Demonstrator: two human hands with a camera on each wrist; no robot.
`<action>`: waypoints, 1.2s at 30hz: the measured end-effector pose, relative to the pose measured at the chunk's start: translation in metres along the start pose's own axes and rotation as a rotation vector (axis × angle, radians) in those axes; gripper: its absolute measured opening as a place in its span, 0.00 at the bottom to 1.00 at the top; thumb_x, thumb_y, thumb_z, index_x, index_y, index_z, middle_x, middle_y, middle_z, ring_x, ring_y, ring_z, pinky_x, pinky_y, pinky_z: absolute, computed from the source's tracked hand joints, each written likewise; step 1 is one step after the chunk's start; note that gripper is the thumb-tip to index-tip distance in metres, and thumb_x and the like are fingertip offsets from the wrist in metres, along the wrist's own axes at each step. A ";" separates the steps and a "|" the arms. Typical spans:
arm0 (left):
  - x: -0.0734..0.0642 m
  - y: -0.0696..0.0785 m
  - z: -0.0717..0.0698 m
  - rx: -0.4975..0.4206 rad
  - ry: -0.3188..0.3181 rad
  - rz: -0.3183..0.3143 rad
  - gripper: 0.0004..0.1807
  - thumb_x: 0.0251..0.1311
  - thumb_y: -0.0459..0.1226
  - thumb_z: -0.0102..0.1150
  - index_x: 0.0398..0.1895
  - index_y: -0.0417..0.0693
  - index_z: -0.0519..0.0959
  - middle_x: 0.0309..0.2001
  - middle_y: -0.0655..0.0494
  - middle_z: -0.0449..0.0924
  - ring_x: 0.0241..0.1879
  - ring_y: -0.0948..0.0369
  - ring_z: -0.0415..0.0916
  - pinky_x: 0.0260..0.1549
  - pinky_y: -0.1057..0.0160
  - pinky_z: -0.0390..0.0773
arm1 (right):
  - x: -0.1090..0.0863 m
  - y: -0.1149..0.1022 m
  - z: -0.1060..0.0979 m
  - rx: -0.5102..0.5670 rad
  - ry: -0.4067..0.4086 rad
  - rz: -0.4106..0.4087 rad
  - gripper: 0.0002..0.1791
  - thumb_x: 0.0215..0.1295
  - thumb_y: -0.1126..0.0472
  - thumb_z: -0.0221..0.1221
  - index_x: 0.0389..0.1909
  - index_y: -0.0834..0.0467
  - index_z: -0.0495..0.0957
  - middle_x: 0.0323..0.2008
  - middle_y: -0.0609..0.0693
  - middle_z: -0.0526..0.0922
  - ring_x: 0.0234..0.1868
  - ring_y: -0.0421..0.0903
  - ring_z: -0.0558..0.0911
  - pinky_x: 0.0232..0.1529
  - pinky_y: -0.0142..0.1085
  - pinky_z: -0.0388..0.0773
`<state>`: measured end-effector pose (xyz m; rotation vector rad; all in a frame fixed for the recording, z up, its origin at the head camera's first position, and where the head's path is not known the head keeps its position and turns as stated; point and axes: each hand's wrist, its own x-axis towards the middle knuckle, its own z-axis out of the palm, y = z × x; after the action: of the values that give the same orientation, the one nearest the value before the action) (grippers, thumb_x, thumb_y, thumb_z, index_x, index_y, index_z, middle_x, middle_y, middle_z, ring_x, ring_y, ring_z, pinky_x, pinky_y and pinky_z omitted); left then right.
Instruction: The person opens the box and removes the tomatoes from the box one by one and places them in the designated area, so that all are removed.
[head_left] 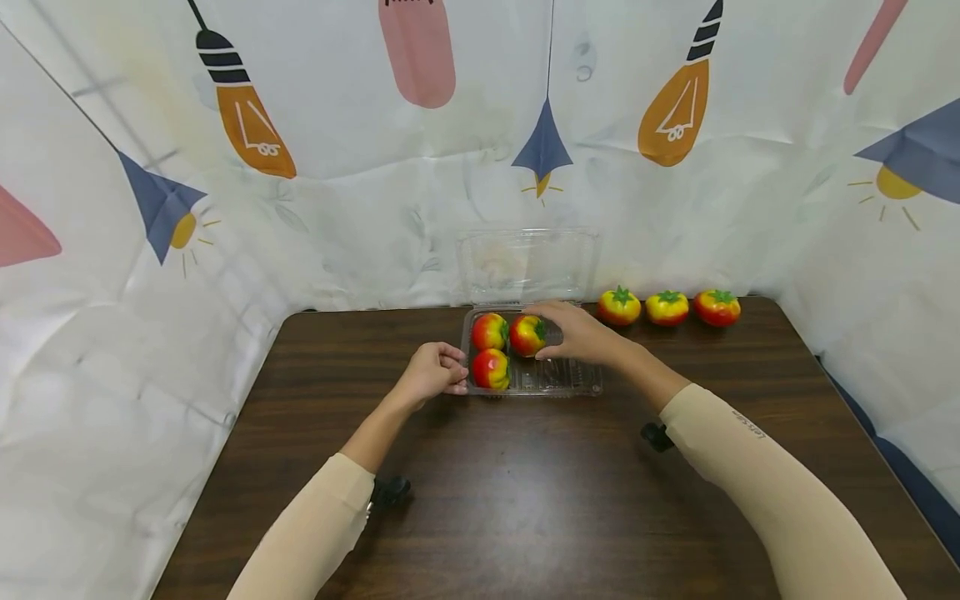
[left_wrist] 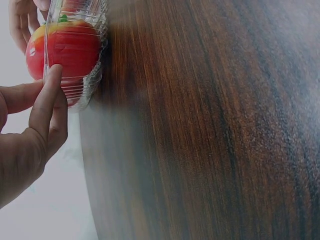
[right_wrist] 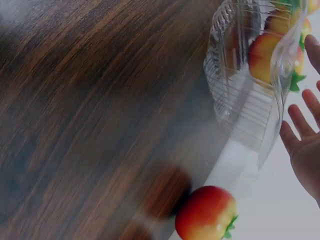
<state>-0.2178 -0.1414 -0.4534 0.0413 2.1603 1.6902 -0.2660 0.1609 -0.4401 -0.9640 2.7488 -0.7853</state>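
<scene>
A clear plastic clamshell box stands at the table's far edge, its lid raised against the cloth. Three red-and-yellow toy fruits with green leafy tops sit in its left part: one at the back left, one in front of it, one at the back middle. My left hand pinches the box's left rim between thumb and fingers, as the left wrist view shows. Over the box, my right hand has its fingers spread beside the back-middle fruit, holding nothing.
Three more such fruits stand in a row right of the box, along the back edge. Dark wood table lies in front. A printed cloth hangs right behind the table and at both sides.
</scene>
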 end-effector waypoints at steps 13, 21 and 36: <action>0.001 -0.003 -0.001 0.002 -0.014 0.007 0.18 0.67 0.21 0.58 0.58 0.21 0.70 0.37 0.38 0.81 0.25 0.60 0.82 0.33 0.60 0.91 | 0.015 0.004 0.019 -0.026 0.011 -0.021 0.42 0.58 0.56 0.77 0.73 0.57 0.70 0.74 0.59 0.68 0.75 0.64 0.64 0.75 0.64 0.64; 0.001 -0.003 -0.001 0.007 -0.006 0.000 0.17 0.68 0.21 0.58 0.58 0.22 0.70 0.38 0.37 0.81 0.26 0.59 0.82 0.36 0.57 0.91 | 0.017 0.003 0.026 -0.064 0.015 0.006 0.41 0.58 0.56 0.77 0.72 0.55 0.72 0.75 0.58 0.67 0.74 0.65 0.63 0.74 0.64 0.64; -0.001 -0.001 -0.001 0.001 -0.010 0.006 0.17 0.67 0.21 0.58 0.57 0.22 0.71 0.37 0.37 0.81 0.25 0.60 0.82 0.34 0.60 0.91 | 0.020 0.002 0.037 -0.139 0.087 0.039 0.41 0.55 0.57 0.78 0.70 0.51 0.73 0.70 0.58 0.70 0.68 0.66 0.67 0.69 0.61 0.72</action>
<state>-0.2172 -0.1432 -0.4540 0.0561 2.1557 1.6882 -0.2725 0.1337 -0.4720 -0.9181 2.9214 -0.6521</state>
